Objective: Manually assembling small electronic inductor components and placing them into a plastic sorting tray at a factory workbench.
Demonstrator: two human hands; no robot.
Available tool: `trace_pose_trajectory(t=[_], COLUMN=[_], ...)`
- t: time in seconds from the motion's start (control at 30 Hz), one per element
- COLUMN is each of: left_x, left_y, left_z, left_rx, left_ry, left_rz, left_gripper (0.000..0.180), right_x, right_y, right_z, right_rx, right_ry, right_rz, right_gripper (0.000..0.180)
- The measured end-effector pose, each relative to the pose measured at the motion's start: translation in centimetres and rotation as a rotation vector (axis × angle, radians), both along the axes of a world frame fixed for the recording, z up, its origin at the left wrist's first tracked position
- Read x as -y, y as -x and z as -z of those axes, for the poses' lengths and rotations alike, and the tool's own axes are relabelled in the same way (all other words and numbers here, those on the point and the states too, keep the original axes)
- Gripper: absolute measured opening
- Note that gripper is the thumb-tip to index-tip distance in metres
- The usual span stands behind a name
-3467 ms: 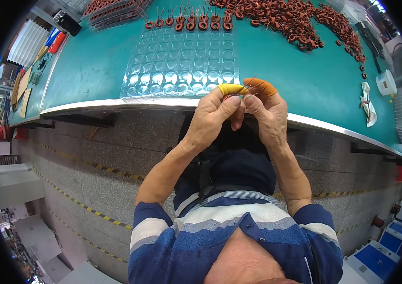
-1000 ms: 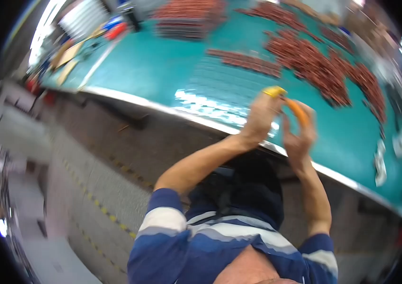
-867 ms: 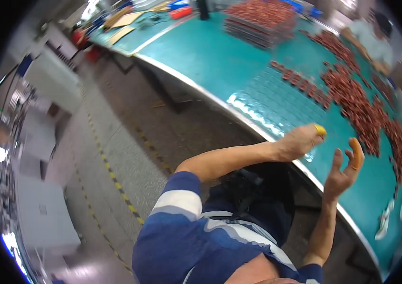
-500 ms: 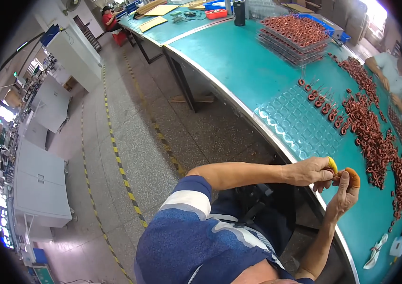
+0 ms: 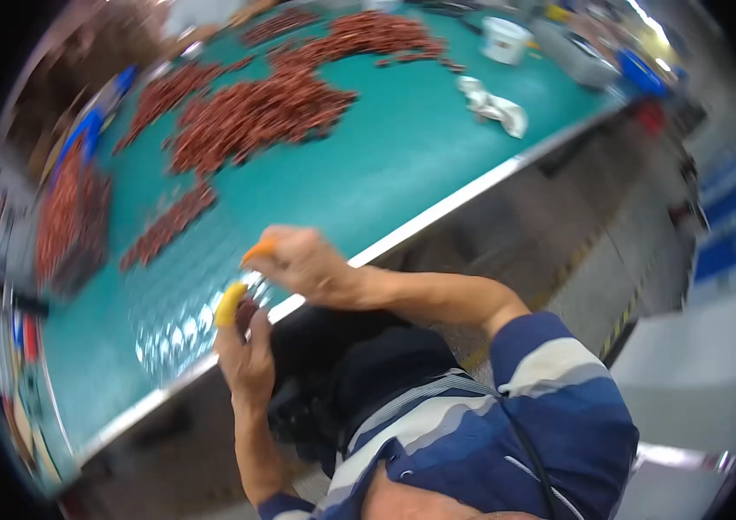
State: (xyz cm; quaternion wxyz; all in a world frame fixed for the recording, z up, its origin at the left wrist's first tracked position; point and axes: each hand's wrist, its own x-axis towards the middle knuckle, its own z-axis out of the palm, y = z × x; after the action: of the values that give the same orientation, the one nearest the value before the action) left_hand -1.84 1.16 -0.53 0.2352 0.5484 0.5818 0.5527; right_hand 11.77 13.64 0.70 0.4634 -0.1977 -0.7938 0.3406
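Observation:
Between the thumb and yellow-covered finger of my left hand [image 5: 244, 351] is a small reddish-brown ring coil [image 5: 247, 310], partly hidden by the fingers. My right hand [image 5: 306, 267], with an orange finger cover, is bent closed just above and beside it. Motion blur hides whether a wire or anything else is between its fingers. Both hands hover over the table's front edge, by a clear plastic tray [image 5: 173, 299] with round pockets. A row of coils [image 5: 169, 227] lies along that tray's far side.
Large heaps of reddish coils [image 5: 255, 117] cover the green tabletop [image 5: 394, 165] beyond the tray. Stacked clear trays full of coils [image 5: 73, 225] stand at the left. A white tub [image 5: 505, 41] and a crumpled white cloth [image 5: 494, 108] are at the far right.
My view has swung sharply to the right, so the table now runs across it and everything is smeared. My hands, close together before, are slightly apart, the coil staying in the left.

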Motion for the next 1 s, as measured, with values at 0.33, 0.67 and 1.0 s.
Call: trace_pose_trajectory(t=[0.33, 0.67, 1.0], left_x=[-2.9, -1.8, -2.6], left_y=[-2.3, -0.7, -2.5], left_z=[-1.7, -2.5, -4.0], left_rx=[-0.076, 0.014, 0.185], left_ry=[-0.026, -0.075, 0.09], left_rz=[-0.051, 0.087, 0.281], left_gripper=[0.024, 0.022, 0.022], right_x=[1.7, 2.0, -0.1], right_y=[-3.7, -2.8, -5.8], right_z=[-2.6, -3.0, -3.0], right_rx=[-0.08, -0.221, -0.131], right_ry=[-0.706, -0.397, 0.575], right_rz=[0.151, 0.002, -0.156], right_gripper=[0.012, 0.013, 0.027])
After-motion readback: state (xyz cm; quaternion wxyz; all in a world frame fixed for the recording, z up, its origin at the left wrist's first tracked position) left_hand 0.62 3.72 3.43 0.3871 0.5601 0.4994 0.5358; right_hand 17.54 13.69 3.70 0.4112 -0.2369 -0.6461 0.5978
